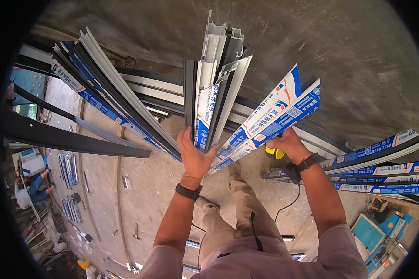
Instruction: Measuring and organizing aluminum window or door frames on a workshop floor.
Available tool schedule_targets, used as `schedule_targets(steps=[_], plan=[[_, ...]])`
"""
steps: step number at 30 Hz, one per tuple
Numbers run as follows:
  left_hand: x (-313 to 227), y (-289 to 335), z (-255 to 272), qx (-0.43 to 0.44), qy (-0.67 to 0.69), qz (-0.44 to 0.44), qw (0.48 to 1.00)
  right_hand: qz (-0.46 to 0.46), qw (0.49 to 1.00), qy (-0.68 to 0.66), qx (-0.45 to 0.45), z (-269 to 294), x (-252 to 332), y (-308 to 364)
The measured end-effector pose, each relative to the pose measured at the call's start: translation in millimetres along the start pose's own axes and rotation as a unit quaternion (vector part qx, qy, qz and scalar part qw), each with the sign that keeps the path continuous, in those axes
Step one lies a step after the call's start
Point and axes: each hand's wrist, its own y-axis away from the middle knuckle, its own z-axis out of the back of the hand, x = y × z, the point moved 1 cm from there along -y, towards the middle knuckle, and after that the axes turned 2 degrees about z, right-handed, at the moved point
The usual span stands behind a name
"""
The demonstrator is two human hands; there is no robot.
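Observation:
In front of me a bundle of long metal profiles leans upright, black, white and partly covered in blue-and-white printed film. My left hand lies against its lower part, fingers and thumb spread apart. To the right slants a wide profile wrapped in blue-and-white film. My right hand is closed beside that profile's edge, around what looks like a yellow-and-black corded power tool. The hand and the profile hide much of the tool, so its exact kind does not show. A black cord hangs from below my wrist.
More profiles lean at the left, and another film-wrapped stack lies at the right. Dark bars jut in from the left. A teal machine stands at the lower right. Another person is at the far left.

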Motion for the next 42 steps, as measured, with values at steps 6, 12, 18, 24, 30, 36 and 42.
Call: schedule_targets(steps=[6, 12, 18, 24, 30, 36, 42], plan=[[-56.1, -92.7, 36.0, -0.013, 0.033, -0.107, 0.994, -0.042, 0.998, -0.044, 0.022, 10.5, 6.7, -5.0], [-51.3, -128.9, 39.8, 0.221, 0.332, 0.038, 0.916, -0.015, 0.996, -0.052, 0.072, 0.2, 12.8, -18.8], [-54.7, -117.2, 31.3, 0.302, 0.324, 0.071, 0.894, 0.001, 0.995, -0.028, 0.101, -1.5, 23.7, -22.1], [-64.9, -68.7, 47.6, 0.298, 0.243, -0.079, 0.92, 0.007, 0.987, 0.064, 0.145, -13.1, 27.5, -5.0], [-54.2, -7.8, 106.7, 0.249, 0.175, -0.104, 0.947, 0.151, 0.942, 0.07, 0.291, -43.8, -2.1, -6.6], [-81.2, 28.7, 139.0, 0.332, 0.24, -0.143, 0.901, 0.16, 0.885, 0.072, 0.43, -142.8, 27.8, -20.1], [-74.5, 30.3, 140.1, 0.314, 0.3, -0.166, 0.885, 0.143, 0.853, 0.104, 0.492, -201.5, 28.1, -14.9]])
